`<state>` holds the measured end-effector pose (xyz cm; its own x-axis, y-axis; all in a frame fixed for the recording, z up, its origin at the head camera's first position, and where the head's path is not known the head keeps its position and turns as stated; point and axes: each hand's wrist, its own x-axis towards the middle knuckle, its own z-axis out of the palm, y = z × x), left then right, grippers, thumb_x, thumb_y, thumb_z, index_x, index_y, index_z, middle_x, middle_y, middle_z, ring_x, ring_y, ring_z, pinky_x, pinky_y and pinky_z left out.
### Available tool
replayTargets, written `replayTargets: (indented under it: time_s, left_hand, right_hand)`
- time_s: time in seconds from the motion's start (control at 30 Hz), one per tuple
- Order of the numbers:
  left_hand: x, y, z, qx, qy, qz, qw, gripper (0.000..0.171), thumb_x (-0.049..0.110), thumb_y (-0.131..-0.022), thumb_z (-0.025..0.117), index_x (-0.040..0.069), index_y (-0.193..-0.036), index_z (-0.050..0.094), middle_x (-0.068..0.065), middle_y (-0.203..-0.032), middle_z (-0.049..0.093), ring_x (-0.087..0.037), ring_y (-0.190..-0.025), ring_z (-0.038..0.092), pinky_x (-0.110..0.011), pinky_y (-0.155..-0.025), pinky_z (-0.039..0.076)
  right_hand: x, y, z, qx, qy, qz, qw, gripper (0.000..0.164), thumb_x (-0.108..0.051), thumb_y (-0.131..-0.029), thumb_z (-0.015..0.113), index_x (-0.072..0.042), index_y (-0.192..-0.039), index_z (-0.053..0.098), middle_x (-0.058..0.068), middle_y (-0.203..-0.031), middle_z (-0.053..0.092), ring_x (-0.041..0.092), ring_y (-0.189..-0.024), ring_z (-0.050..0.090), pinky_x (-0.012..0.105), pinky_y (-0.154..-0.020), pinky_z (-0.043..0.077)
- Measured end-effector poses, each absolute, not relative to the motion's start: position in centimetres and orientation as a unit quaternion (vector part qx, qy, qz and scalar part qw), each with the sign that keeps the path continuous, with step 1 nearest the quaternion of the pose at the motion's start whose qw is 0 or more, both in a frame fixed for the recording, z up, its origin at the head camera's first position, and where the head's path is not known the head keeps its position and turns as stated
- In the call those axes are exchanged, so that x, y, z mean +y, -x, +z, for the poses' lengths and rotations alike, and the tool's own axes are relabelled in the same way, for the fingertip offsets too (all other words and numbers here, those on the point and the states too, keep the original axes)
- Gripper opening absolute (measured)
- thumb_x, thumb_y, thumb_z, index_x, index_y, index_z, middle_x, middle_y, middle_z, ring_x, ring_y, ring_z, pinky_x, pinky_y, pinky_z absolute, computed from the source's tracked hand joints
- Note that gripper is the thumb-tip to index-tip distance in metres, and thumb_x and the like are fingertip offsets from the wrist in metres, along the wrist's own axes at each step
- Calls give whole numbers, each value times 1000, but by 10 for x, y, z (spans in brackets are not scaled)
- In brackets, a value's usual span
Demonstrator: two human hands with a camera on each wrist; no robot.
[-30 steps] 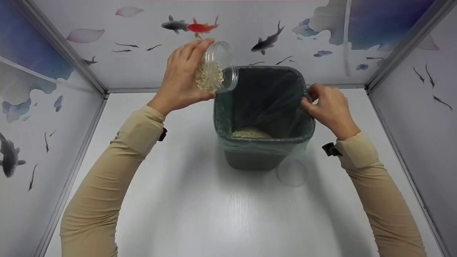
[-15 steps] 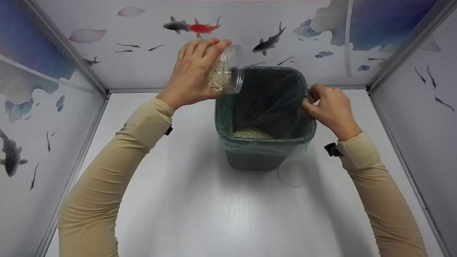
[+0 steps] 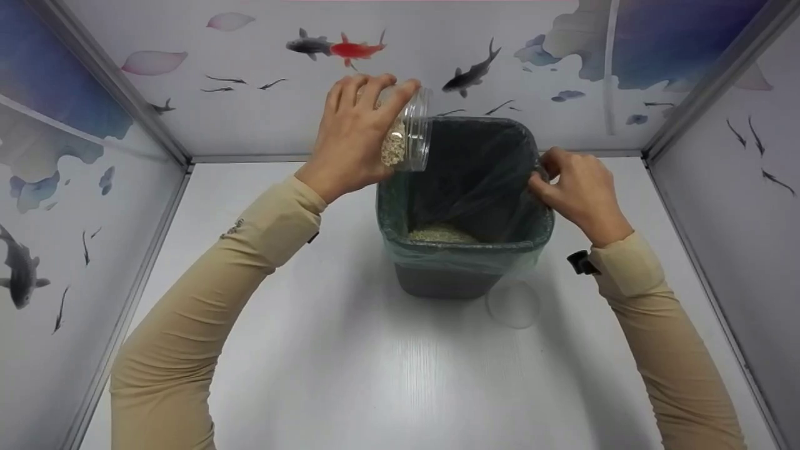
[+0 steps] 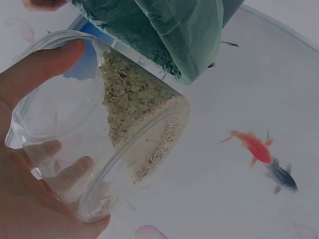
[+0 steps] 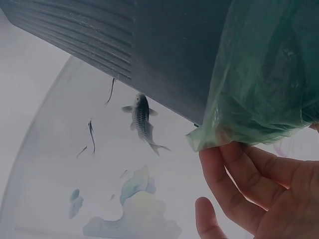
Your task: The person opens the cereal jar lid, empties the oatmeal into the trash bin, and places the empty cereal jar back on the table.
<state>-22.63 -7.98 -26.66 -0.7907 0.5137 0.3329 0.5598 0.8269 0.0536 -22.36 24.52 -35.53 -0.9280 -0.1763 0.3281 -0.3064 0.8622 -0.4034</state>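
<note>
My left hand (image 3: 353,140) grips a clear plastic jar (image 3: 417,131), tipped on its side with its open mouth over the left rim of a grey trash bin (image 3: 447,281). Pale flakes (image 4: 132,99), like oats, lie along the jar's lower wall and base in the left wrist view. A green bag (image 3: 462,257) lines the bin and folds over its rim. Several more flakes lie in a heap (image 3: 442,235) at the bin's bottom. At the right rim, my right hand (image 3: 581,190) holds the bin's lined edge, thumb on the inner side and fingertips outside against the bag.
A clear round lid (image 3: 514,305) lies on the white table (image 3: 350,375) just in front of the bin. Upright panels (image 3: 250,119) printed with fish and petals enclose the table at the back and both sides.
My left hand has carried the jar to the right and slightly down, bringing its mouth over the bin's left rim. My right hand keeps its hold on the right rim.
</note>
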Motion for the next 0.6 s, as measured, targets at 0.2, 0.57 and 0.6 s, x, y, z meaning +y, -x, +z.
replayTargets:
  time_s: [0.2,0.57,0.6]
  left_hand:
    - [-77,224,-271,-938,295,-61,171,92,16,-65,86,17,-145,39,-15,-143,40,-37,-130,31,-47,-111,16]
    - [-73,223,-279,-930,312,-42,192,88,9,-63,83,16,-142,43,-16,-139,43,-36,-128,34,-49,-111,16]
    - [-73,223,-281,-929,313,-42,191,88,9,-63,83,16,-142,43,-16,-139,43,-36,-128,34,-49,-111,16]
  right_hand:
    - [244,224,-356,-955,-125,229,143,26,-20,-87,58,3,-94,66,19,-83,66,37,-70,59,54,-60,45]
    - [245,223,-356,-955,-120,234,135,26,-20,-88,59,4,-95,66,19,-84,66,36,-71,59,54,-60,45]
    - [244,223,-355,-955,-120,235,134,26,-20,-88,59,4,-95,66,19,-84,66,36,-71,59,54,-60,45]
